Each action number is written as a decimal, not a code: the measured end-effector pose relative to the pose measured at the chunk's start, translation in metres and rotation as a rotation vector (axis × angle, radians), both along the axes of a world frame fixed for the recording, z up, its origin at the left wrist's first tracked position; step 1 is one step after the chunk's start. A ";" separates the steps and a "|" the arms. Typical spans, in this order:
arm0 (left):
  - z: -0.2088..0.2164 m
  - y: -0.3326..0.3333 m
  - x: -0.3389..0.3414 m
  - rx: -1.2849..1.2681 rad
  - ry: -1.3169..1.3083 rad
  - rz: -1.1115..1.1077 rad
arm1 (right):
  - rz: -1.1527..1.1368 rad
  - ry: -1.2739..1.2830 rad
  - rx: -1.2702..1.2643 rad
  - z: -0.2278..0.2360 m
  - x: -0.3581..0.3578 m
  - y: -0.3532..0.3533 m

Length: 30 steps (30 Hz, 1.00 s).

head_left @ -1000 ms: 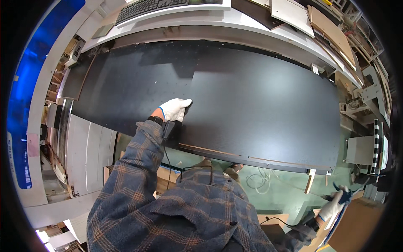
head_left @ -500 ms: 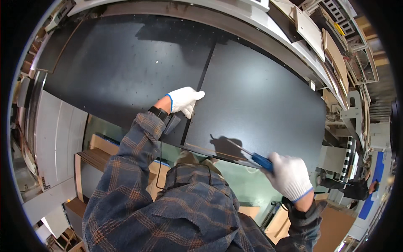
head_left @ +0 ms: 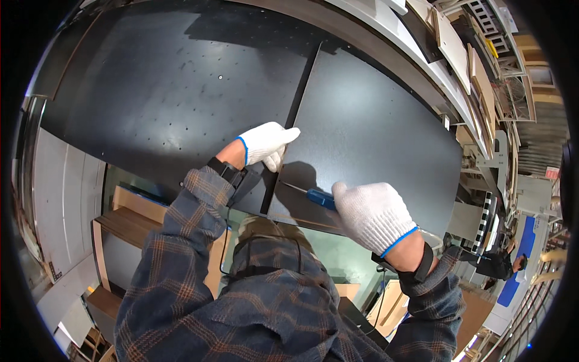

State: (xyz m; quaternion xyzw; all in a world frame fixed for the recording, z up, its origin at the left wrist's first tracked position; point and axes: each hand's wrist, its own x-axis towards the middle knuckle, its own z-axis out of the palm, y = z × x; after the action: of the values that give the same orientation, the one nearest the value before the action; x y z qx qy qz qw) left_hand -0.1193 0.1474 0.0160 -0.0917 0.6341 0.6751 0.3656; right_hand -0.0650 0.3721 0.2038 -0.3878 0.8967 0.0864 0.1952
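Note:
My right hand (head_left: pixel 375 216), in a white knit glove with a blue cuff, is closed around the blue handle of a screwdriver (head_left: pixel 319 198). The thin shaft points left, its tip close to the left edge of a smooth black panel (head_left: pixel 374 133). At that same edge, beside a dark gap, my gloved left hand (head_left: pixel 269 145) has its fingers curled down. One digit stretches right over the panel. Whatever the curled fingers hold, if anything, is hidden. A second black panel (head_left: pixel 181 90) with many small holes lies left of the gap.
Stacked boards (head_left: pixel 476 78) lean at the far right beyond a long white rail (head_left: pixel 416 66). Near my left side stand a brown-topped cabinet piece (head_left: pixel 136 224) and pale grey panels (head_left: pixel 66 193). Another person (head_left: pixel 503 265) is at the far right.
My right hand has moved left and forward with the screwdriver, bringing its tip near the panel's left edge. My left hand stays at the gap. The view has shifted slightly.

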 end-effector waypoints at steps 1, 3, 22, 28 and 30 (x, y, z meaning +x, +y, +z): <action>-0.005 -0.001 0.000 0.030 -0.004 0.006 | -0.001 -0.009 0.005 0.002 -0.003 -0.003; -0.007 0.000 0.002 0.088 -0.013 0.037 | -0.001 -0.010 0.023 0.002 -0.009 -0.002; 0.011 0.001 0.007 0.095 0.149 0.091 | -0.286 0.142 0.094 0.002 -0.218 -0.023; 0.007 -0.002 0.009 0.126 0.123 0.085 | -0.277 0.150 0.045 -0.009 -0.223 -0.029; 0.008 -0.002 0.009 0.113 0.133 0.080 | -0.290 0.134 0.053 -0.007 -0.229 -0.031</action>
State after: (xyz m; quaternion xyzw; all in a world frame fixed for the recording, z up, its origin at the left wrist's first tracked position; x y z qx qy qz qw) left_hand -0.1101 0.1452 0.0244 -0.0510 0.6137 0.7285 0.3000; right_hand -0.2937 0.3415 0.1968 -0.2422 0.9517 0.1069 0.1555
